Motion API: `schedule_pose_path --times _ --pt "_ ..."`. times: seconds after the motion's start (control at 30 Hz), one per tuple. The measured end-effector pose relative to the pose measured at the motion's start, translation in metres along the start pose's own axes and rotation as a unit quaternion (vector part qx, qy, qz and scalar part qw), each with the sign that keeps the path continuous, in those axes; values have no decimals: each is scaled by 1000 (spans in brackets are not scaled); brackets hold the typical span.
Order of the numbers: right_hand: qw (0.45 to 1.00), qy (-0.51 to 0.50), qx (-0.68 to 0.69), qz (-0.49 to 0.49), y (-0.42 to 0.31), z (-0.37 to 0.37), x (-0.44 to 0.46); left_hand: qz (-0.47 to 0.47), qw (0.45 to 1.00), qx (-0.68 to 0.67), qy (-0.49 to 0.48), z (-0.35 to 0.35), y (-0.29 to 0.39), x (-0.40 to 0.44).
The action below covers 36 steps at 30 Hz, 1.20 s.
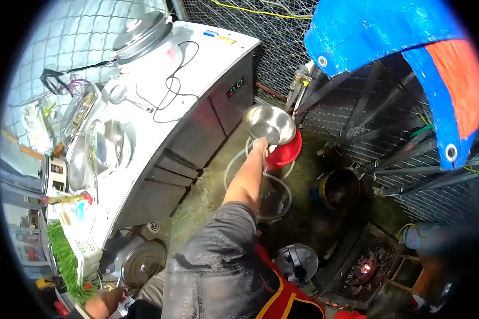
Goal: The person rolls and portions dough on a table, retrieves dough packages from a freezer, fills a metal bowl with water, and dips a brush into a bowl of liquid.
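Note:
My left arm, in a dark grey sleeve, stretches forward across the middle of the head view. My left hand (pixel 260 144) is closed on the near rim of a shiny metal bowl (pixel 269 119), which tilts so its inside shows. A red basin (pixel 287 149) is partly hidden under the bowl. Beside it on the floor is a clear round tub (pixel 274 198). I cannot make out my right hand. Another hand (pixel 106 303) shows at the lower left edge, near grey trousers; whose it is I cannot tell.
Left is a white-topped counter (pixel 213 53) with a cooker (pixel 146 40), a cable and metal trays. Glowing embers lie in a low fire pit (pixel 370 234) at lower right. A lidded pot (pixel 297 263) and a dark bucket (pixel 341 189) stand nearby. Blue tarp (pixel 383 26) hangs upper right.

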State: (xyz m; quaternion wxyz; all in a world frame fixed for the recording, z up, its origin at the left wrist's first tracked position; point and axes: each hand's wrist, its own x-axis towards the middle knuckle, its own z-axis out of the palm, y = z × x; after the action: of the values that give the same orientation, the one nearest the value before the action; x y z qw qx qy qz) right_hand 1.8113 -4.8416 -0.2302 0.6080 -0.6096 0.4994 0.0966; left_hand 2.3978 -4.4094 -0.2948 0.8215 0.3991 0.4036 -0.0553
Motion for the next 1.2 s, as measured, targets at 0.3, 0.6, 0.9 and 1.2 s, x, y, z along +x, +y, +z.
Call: schedule_pose_path --times 0.3,0.6,0.9,1.2 --pt "999 16 14 -31 -28 18 -15 -23 996 89 -18 43 17 1" --pt "888 12 -455 67 78 -36 -16 -22 986 129 -106 11 -12 87" --pt "874 -16 454 170 70 -4 -34 -65 996 52 -28 22 -9 65" --pt "991 131 10 24 29 21 -61 -60 994 58 -65 8 -12 89"
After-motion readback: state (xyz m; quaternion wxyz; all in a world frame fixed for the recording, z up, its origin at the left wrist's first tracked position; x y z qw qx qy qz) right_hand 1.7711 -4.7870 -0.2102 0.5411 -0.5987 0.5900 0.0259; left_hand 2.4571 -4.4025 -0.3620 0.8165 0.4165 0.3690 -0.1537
